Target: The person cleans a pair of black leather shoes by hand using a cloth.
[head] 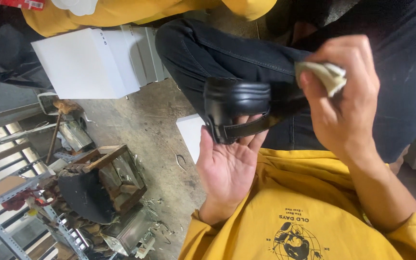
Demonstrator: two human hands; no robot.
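Across your lap, over the yellow printed T-shirt [309,212] and dark denim jeans [227,53], your left hand [229,161] lies palm up with fingers spread, and the black glossy leather shoe [239,108] rests on those fingertips, its strap crossing them. Your right hand [345,96] is closed on a small crumpled off-white cloth [326,74], pinching it between thumb and fingers and pressing it against the shoe's rear end; that part of the shoe is hidden behind the hand and cloth, so you cannot see its heel. Just beyond the shoe, a white flat box [189,135] lies on the grey concrete floor [140,120], mostly covered by your hand. Farther out sits a rough wooden crate [114,168] holding a dark curved sheet and scraps; what else is inside is hard to make out. Near it, a shiny metal tin [128,231] stands among litter. Farthest away, a stack of white cardboard boxes [87,62] stands closed, contents unseen, beside another person's yellow sleeve [121,12], cut off by the frame edge.
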